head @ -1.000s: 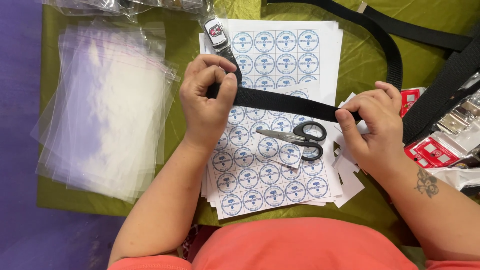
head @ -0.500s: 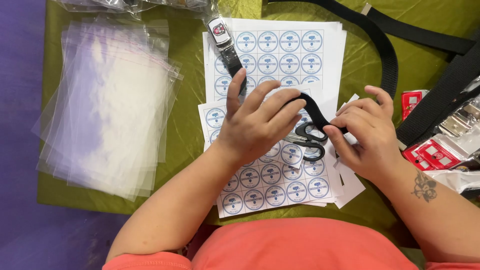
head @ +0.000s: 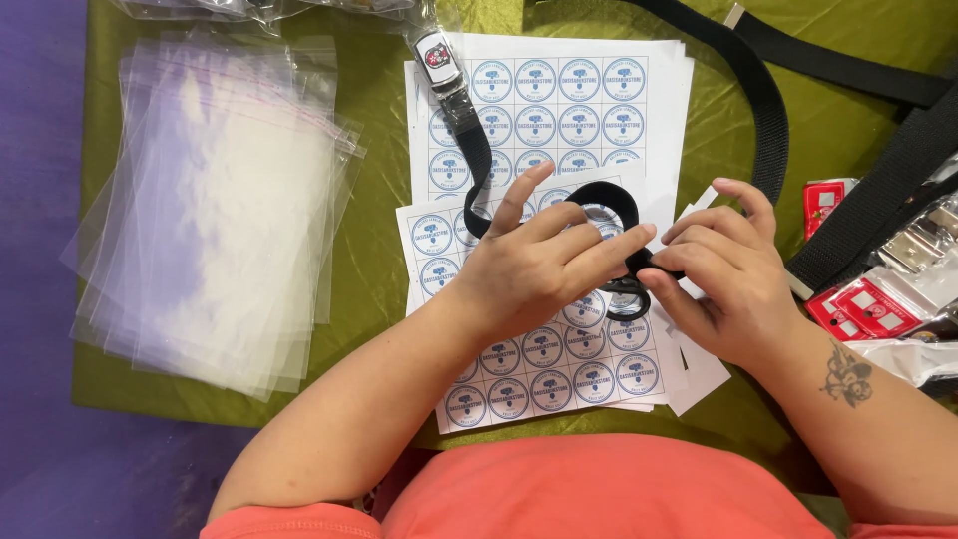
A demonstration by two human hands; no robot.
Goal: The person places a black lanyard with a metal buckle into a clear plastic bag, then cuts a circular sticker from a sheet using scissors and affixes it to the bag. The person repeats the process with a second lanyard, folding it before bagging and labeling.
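My left hand (head: 544, 262) and my right hand (head: 726, 277) meet over sheets of round blue-and-white stickers (head: 559, 110). Between them they hold a black webbing belt (head: 477, 150), curled into a loop near its end at the fingertips. The belt runs up and left to a metal buckle with a red and white face (head: 437, 57). Black-handled scissors (head: 627, 297) lie on the sticker sheets under my hands, mostly hidden.
A stack of clear plastic bags (head: 215, 210) lies at the left on the olive-green cloth (head: 374, 180). More black belts (head: 848, 85) cross the top right. Red-faced buckles in clear bags (head: 868, 299) sit at the right edge. A purple surface (head: 40, 299) borders the left.
The belt was stretched straight between both hands; my left hand has moved right toward my right hand, and the belt end is now curled into a loop between them.
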